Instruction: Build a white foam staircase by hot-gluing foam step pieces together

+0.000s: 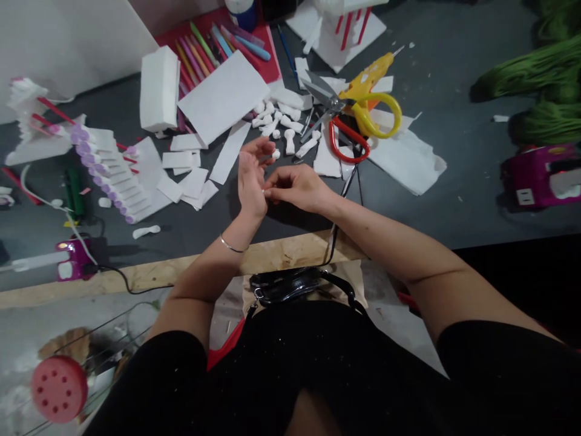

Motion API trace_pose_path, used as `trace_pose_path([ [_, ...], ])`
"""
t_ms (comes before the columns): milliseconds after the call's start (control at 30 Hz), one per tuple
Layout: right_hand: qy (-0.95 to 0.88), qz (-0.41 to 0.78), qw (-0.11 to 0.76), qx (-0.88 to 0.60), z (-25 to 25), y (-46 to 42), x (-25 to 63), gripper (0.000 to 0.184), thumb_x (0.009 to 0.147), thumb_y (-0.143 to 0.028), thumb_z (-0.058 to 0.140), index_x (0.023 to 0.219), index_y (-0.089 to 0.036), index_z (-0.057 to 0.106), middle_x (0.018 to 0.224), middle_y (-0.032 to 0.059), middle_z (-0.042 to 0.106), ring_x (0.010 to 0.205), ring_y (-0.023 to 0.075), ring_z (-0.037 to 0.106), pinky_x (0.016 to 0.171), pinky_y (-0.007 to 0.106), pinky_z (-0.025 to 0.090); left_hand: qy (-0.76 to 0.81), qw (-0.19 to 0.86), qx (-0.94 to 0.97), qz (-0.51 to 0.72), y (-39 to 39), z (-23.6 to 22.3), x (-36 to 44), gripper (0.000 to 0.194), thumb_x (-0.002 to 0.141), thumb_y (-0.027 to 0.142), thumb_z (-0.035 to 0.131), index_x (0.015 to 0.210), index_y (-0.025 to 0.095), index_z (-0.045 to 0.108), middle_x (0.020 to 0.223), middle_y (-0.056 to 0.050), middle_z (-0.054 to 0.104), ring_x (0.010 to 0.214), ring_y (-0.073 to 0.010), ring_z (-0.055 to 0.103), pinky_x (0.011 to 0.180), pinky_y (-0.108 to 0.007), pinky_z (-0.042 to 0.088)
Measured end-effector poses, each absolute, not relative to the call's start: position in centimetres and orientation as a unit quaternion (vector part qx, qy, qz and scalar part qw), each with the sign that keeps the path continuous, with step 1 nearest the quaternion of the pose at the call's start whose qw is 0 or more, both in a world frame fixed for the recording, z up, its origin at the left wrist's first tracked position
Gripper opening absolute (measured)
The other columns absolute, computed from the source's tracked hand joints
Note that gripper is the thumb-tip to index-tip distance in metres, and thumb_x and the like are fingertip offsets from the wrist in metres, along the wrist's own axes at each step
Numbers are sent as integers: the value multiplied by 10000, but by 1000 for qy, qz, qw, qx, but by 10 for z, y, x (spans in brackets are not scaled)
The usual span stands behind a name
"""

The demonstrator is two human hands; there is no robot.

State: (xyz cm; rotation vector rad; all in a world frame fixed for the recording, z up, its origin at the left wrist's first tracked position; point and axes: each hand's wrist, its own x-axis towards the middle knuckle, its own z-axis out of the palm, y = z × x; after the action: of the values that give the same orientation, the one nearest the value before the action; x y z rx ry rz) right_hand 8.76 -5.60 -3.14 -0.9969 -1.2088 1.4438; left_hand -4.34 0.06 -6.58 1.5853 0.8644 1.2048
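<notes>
Left hand [253, 184] is palm up and tilted, fingers loosely curled, not gripping anything I can see. Right hand [297, 188] has thumb and fingertip pinched together against the left palm; a tiny white bit [265, 192] seems to be in that pinch, mostly hidden, so shape unclear. Main risk: the bit slips. Contact looks like 1 small spot, so a loose pinch or a tilt of the left palm could drop it, and against the white shaped pieces [289, 140] just beyond the hands it'd be hard to pick out. Squeezing too hard could deform it if it's soft; can't tell the material. Next risk: dark cable [348, 181] runs under the right forearm toward the wooden table edge [290, 253] on the near side of the hands. If the forearm snags it, whatever it feeds could shift; can't confirm where it ends. Scissors [334, 105] lie beyond and right of the right hand, blades spread, handles overlapping the yellow glue gun [370, 75]. A careless reach that way could catch a blade or shift both tools. Gun could also burn if hot; can't tell if it's powered. Paper scraps [195, 181] left of the left hand are loose, so a sideways sweep of that wrist could scatter them.
</notes>
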Motion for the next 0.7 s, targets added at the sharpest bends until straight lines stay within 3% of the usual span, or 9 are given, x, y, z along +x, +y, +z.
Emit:
trace_pose_path([
  [167,-478,614,484,-400,-33,-52,88,278,743,-349,923,776,-171,712,643,-30,654,593,96,574,604,258,508,380,490,629,469,-2,-58,-35,754,974,848,76,1220,360,597,1245,-37,736,1196,-174,690,965,-380,614],
  [267,-411,617,518,-427,-35,-46,95,315,766,-389,922,786,-181,687,692,-29,659,626,89,591,624,248,543,338,464,613,543,0,-50,-38,661,971,866,245,1204,359,601,1158,2,721,1095,-114,687,940,-350,606],
  [333,-360,609,548,-446,-36,-42,101,315,798,-406,902,787,-193,670,724,-33,658,663,87,609,660,245,571,311,396,656,562,-1,-45,-44,488,1015,769,457,1199,349,623,1135,-19,687,1052,-139,684,918,-374,598],
  [400,-337,599,565,-457,-36,-39,107,318,821,-421,887,791,-201,660,735,-34,642,685,88,622,682,249,583,301,342,712,534,-4,-41,-50,415,997,718,568,1189,359,648,1147,-43,667,1051,-190,692,910,-407,598],
  [533,-344,591,565,-461,-34,-39,110,334,807,-433,899,805,-202,658,758,-29,635,697,88,617,683,246,579,324,346,743,472,-7,-40,-56,468,938,753,619,1168,350,678,1155,-57,669,1070,-227,700,874,-404,611],
  [700,-345,587,568,-463,-34,-41,108,322,798,-416,902,804,-203,660,755,-35,642,679,78,594,658,229,561,352,362,739,446,-5,-42,-56,457,940,731,634,1091,307,709,1120,-70,686,1037,-216,702,869,-371,623],
])
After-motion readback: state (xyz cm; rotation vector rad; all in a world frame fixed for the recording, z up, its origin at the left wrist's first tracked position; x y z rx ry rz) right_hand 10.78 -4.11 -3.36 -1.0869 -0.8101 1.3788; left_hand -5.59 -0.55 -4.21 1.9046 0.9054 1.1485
